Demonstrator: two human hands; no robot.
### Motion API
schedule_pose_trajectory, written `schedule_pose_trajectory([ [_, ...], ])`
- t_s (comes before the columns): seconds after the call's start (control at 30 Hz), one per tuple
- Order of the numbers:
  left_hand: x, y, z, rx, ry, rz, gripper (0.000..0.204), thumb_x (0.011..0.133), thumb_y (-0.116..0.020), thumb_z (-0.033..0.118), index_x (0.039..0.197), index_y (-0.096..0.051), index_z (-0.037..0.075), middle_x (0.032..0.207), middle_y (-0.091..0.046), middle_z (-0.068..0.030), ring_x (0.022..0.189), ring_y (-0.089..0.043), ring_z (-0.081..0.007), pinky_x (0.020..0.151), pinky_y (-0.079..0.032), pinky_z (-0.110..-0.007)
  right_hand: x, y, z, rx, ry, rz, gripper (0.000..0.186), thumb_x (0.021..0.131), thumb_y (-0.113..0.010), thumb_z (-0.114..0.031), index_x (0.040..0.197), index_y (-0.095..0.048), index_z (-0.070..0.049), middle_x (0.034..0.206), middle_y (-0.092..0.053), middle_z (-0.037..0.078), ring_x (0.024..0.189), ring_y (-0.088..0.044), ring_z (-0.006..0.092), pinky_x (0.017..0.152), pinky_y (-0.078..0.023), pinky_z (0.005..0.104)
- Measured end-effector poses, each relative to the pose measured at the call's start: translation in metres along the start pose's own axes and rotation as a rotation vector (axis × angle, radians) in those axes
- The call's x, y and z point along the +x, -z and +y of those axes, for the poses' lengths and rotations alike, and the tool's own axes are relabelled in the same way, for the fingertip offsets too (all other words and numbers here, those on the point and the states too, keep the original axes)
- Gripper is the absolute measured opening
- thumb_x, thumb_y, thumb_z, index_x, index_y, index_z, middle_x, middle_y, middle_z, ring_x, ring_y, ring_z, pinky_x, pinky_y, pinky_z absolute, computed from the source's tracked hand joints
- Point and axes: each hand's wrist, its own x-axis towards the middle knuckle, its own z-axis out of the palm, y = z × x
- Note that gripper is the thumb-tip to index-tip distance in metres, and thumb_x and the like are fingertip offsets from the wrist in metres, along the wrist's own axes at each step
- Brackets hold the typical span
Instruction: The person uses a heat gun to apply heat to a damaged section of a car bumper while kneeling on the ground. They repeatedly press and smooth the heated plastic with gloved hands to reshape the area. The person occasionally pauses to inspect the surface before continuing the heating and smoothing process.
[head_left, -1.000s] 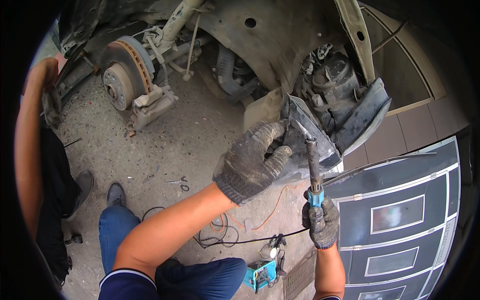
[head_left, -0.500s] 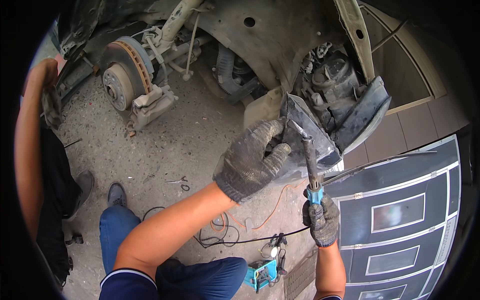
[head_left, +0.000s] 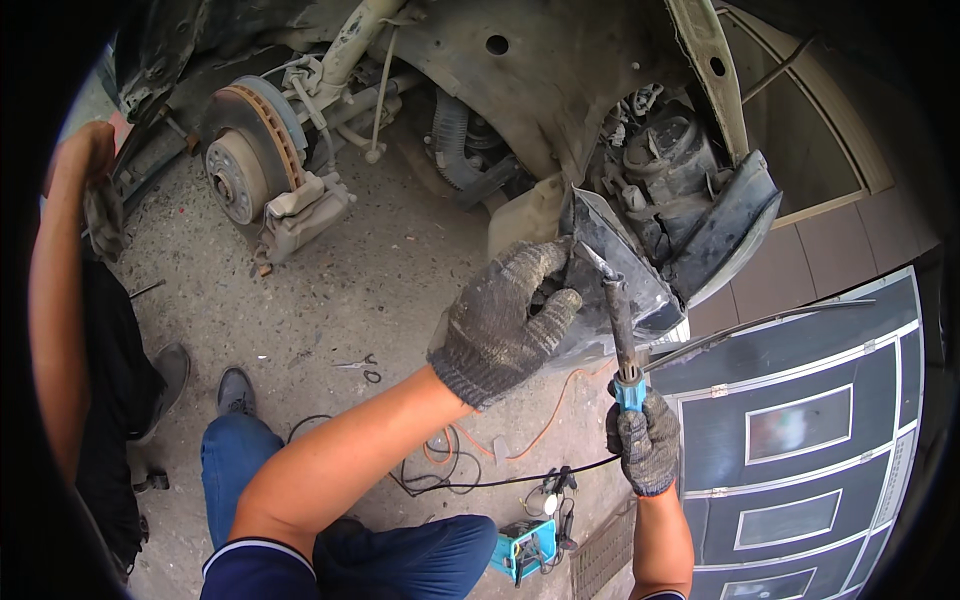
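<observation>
My left hand point(head_left: 500, 325), in a grimy knit glove, grips the edge of a dark, scuffed plastic piece point(head_left: 650, 298) at the car's front corner, thumb and fingers bent against it. My right hand point(head_left: 645, 445), also gloved, is closed round the light-blue handle point(head_left: 629, 391) of a tool with a long metal barrel point(head_left: 622, 320) and a cord. The barrel points up, and its pale angled tip point(head_left: 598, 258) lies at the plastic piece's surface beside my left fingertips. Whether the tip touches the surface I cannot tell.
An exposed brake disc point(head_left: 240, 150) hangs at upper left. Another person's arm point(head_left: 60, 300) is at the left edge. On the floor lie scissors point(head_left: 360, 368), cables point(head_left: 460, 480) and a blue toolbox point(head_left: 525, 550). A dark framed panel point(head_left: 790, 340) fills the lower right.
The barrel of the tool in my right hand has shifted very slightly left since the earliest frame. My left hand holds nearly the same place; the other person's arm has barely moved.
</observation>
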Motion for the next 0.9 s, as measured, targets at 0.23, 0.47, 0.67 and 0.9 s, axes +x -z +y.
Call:
schedule_pose_trajectory([
  [0.23, -0.0005, -0.0042, -0.0052, 0.035, -0.052, 0.052, 0.031, 0.079, -0.068, 0.016, 0.106, -0.061, 0.002, 0.092, -0.062, -0.0116, 0.081, -0.063, -0.0226, 0.072, -0.052, -0.033, 0.0004, 0.0010, -0.0016, -0.054, 0.012, 0.022, 0.036, 0.090, -0.059, -0.036, 0.097, -0.059, -0.001, 0.065, -0.055, 0.000, 0.053, -0.050, 0.0069, 0.049, -0.041, 0.0232],
  [0.47, -0.0032, -0.0051, -0.0071, 0.021, -0.054, 0.052, 0.031, 0.080, -0.066, 0.015, 0.108, -0.060, 0.002, 0.094, -0.062, -0.0134, 0.084, -0.062, -0.0266, 0.074, -0.051, -0.036, 0.0003, 0.0005, -0.0030, -0.132, 0.034, 0.070, 0.037, 0.091, -0.058, -0.036, 0.099, -0.059, 0.000, 0.065, -0.055, 0.000, 0.053, -0.050, 0.0072, 0.049, -0.041, 0.0241],
  [0.67, -0.0031, -0.0018, -0.0035, 0.050, -0.078, 0.030, 0.031, 0.080, -0.064, 0.013, 0.109, -0.059, 0.001, 0.096, -0.062, -0.0159, 0.087, -0.061, -0.0316, 0.075, -0.050, -0.039, -0.0005, 0.0036, -0.0079, -0.198, 0.075, 0.080, 0.037, 0.091, -0.057, -0.036, 0.100, -0.059, 0.000, 0.063, -0.055, 0.000, 0.052, -0.051, 0.0077, 0.049, -0.042, 0.0245],
  [0.9, -0.0022, -0.0018, -0.0026, 0.069, -0.103, 0.067, 0.031, 0.080, -0.066, 0.013, 0.109, -0.060, 0.002, 0.091, -0.063, -0.0119, 0.082, -0.063, -0.0232, 0.073, -0.051, -0.034, -0.0013, 0.0077, -0.0048, -0.144, 0.049, 0.047, 0.038, 0.090, -0.059, -0.038, 0.099, -0.059, 0.000, 0.064, -0.055, 0.000, 0.052, -0.050, 0.0072, 0.049, -0.041, 0.0240],
])
